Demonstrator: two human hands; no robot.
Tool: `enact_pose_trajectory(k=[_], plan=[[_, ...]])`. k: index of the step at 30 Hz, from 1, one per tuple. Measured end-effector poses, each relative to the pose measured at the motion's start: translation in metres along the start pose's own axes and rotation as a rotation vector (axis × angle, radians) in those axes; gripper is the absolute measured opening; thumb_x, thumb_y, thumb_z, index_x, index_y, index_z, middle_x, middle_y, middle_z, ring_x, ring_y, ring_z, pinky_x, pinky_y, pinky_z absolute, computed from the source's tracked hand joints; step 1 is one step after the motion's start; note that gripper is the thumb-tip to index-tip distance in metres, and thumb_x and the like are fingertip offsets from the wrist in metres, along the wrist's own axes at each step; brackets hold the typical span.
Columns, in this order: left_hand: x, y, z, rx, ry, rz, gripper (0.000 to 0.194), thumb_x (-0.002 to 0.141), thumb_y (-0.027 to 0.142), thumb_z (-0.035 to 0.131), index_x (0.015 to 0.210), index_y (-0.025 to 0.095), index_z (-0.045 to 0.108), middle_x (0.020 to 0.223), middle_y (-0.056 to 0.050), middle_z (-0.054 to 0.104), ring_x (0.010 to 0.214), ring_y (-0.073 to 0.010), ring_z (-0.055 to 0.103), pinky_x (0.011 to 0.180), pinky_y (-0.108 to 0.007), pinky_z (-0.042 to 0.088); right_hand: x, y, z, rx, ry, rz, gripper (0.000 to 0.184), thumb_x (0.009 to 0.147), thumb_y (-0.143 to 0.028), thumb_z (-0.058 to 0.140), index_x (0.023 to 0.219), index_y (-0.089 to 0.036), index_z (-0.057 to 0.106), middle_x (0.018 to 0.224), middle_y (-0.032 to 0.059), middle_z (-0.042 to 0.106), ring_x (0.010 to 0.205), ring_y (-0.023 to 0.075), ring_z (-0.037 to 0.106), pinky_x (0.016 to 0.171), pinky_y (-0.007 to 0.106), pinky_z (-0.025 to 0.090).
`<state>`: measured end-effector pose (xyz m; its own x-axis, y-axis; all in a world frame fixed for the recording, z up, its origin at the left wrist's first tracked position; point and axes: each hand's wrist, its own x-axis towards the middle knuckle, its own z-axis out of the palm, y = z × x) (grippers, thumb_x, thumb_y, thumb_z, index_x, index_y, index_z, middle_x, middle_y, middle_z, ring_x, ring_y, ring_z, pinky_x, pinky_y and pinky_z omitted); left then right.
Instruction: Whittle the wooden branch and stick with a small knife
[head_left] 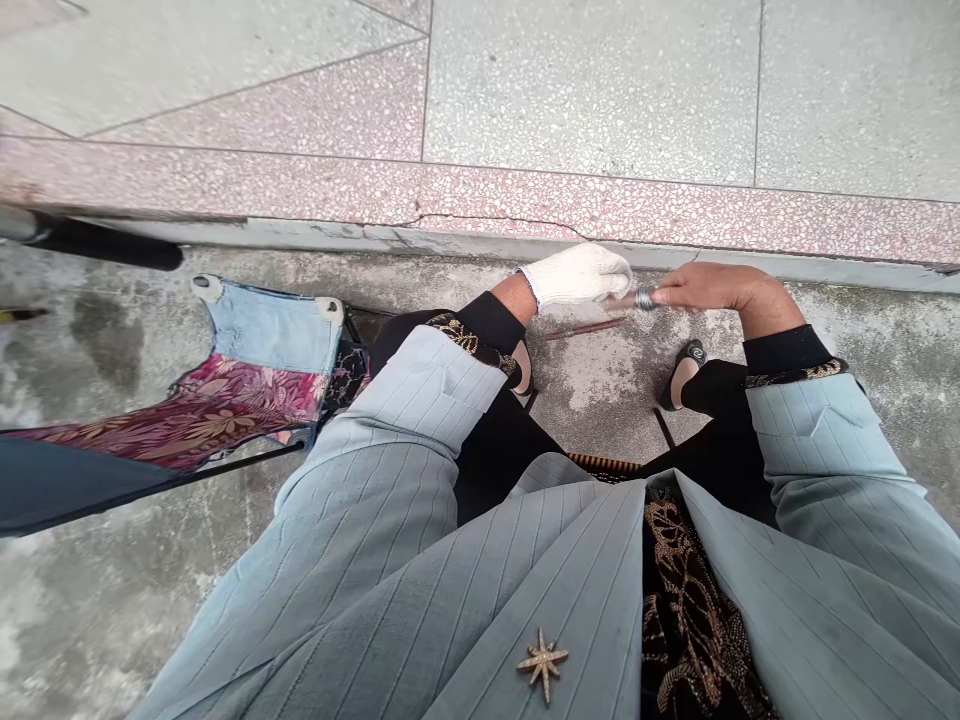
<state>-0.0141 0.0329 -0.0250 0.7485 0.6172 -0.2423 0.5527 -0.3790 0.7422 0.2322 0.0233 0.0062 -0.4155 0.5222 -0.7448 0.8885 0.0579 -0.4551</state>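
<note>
My left hand (pixel 581 275), in a white knitted glove, is closed on the left end of a short brownish stick (pixel 618 301), which is blurred. Silvery wire (pixel 644 298) is wound around its right part in a small coil. My bare right hand (pixel 712 287) pinches the right end of this wire-wound piece between thumb and fingers. A thin reddish-brown rod (pixel 586 328), with a greyish band along its length, lies on the concrete just below my left hand, apart from it.
A raised terrazzo step (pixel 562 205) with a cracked edge runs beyond my hands. At the left stands a folding chair (pixel 247 400) with denim and floral fabric. A dark bar (pixel 109 240) juts in above it. My feet rest on stained concrete (pixel 592 385).
</note>
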Motion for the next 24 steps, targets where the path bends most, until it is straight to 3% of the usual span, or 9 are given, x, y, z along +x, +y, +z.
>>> enact_pose_trajectory(k=[4, 8, 12, 17, 21, 24], plan=[[0.002, 0.000, 0.005, -0.182, -0.003, -0.072, 0.026, 0.096, 0.029, 0.055, 0.097, 0.013, 0.076, 0.073, -0.002, 0.066, 0.062, -0.0116, 0.058, 0.066, -0.026, 0.046, 0.001, -0.004, -0.002, 0.028, 0.303, 0.075, 0.045, 0.105, -0.048, 0.058, 0.071, -0.019, 0.056, 0.066, 0.0034, 0.056, 0.068, 0.0179, 0.052, 0.068, 0.032, 0.036], [0.000, 0.001, 0.007, -0.382, -0.036, -0.124, 0.019, 0.097, 0.029, 0.061, 0.094, 0.014, 0.072, 0.068, 0.000, 0.060, 0.055, -0.0094, 0.054, 0.059, -0.023, 0.045, -0.001, -0.006, 0.002, 0.301, 0.396, -0.007, 0.055, 0.102, -0.062, 0.060, 0.069, -0.020, 0.052, 0.063, 0.0024, 0.052, 0.062, 0.0160, 0.048, 0.066, 0.032, 0.037], [-0.002, 0.003, 0.010, -0.523, -0.080, -0.123, 0.020, 0.098, 0.034, 0.064, 0.092, 0.015, 0.068, 0.068, 0.000, 0.060, 0.054, -0.0089, 0.053, 0.055, -0.022, 0.044, -0.004, -0.008, 0.006, 0.561, 0.391, -0.147, 0.063, 0.093, -0.078, 0.064, 0.068, -0.022, 0.051, 0.065, 0.0022, 0.051, 0.059, 0.0149, 0.045, 0.061, 0.031, 0.038], [-0.002, 0.005, 0.009, -0.577, -0.130, -0.093, 0.023, 0.097, 0.038, 0.068, 0.089, 0.017, 0.065, 0.068, 0.000, 0.058, 0.055, -0.0095, 0.054, 0.056, -0.022, 0.046, -0.005, -0.009, 0.010, 0.710, 0.346, -0.217, 0.066, 0.086, -0.084, 0.069, 0.069, -0.022, 0.052, 0.065, 0.0028, 0.053, 0.058, 0.0147, 0.045, 0.055, 0.031, 0.038], [-0.003, 0.005, 0.010, -0.526, -0.156, -0.081, 0.022, 0.098, 0.037, 0.064, 0.088, 0.018, 0.066, 0.067, -0.001, 0.058, 0.056, -0.0106, 0.055, 0.058, -0.023, 0.045, -0.007, -0.004, 0.010, 0.794, 0.323, -0.299, 0.066, 0.083, -0.087, 0.070, 0.076, -0.022, 0.058, 0.068, 0.0035, 0.055, 0.056, 0.0140, 0.045, 0.052, 0.030, 0.037], [-0.001, 0.000, 0.013, -0.389, -0.157, -0.029, 0.022, 0.098, 0.034, 0.059, 0.090, 0.017, 0.070, 0.069, -0.002, 0.063, 0.058, -0.0129, 0.056, 0.060, -0.025, 0.045, -0.013, 0.000, 0.007, 0.809, 0.204, -0.382, 0.068, 0.078, -0.086, 0.075, 0.079, -0.020, 0.061, 0.070, 0.0027, 0.056, 0.057, 0.0128, 0.044, 0.052, 0.029, 0.037]])
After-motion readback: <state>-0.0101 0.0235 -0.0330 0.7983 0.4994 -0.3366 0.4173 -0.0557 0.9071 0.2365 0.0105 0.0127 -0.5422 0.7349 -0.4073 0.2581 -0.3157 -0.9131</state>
